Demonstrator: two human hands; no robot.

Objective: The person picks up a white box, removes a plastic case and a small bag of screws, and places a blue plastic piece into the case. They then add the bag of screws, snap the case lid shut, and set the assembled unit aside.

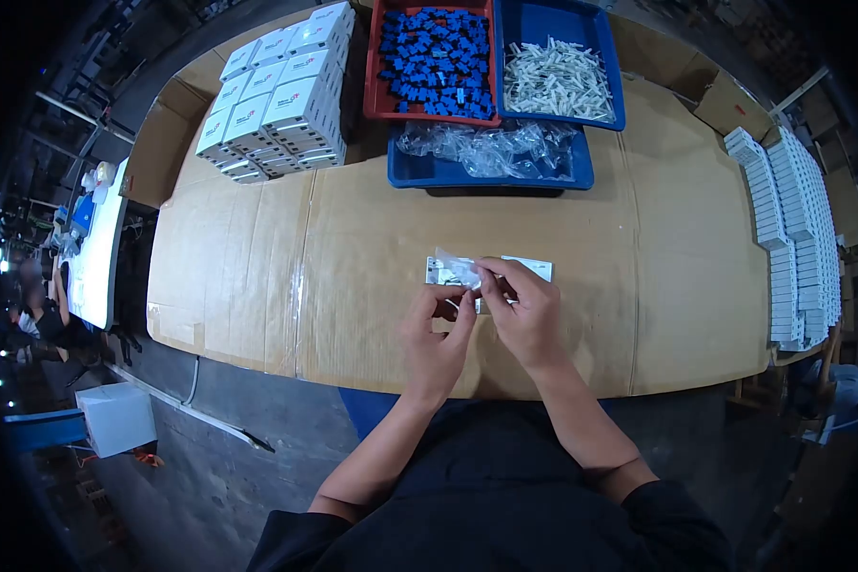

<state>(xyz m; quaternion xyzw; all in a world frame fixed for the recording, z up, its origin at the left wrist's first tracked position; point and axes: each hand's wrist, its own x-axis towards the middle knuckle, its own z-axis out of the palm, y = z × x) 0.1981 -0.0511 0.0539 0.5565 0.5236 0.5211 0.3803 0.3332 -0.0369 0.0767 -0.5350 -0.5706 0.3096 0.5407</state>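
My left hand (436, 345) and my right hand (524, 310) meet over the cardboard-covered table (372, 248), near its front edge. Both pinch a small clear plastic bag (459, 269) between their fingertips. Under the bag lies a flat white rectangular piece (534, 268) on the cardboard, partly hidden by my right hand. What is inside the bag is too small to tell.
At the back stand a red tray of blue parts (436, 62), a blue tray of white parts (556, 76) and a blue tray of clear bags (491, 153). White boxes (281, 95) are stacked back left. Rows of white pieces (791, 229) line the right edge. Another person (38, 315) is far left.
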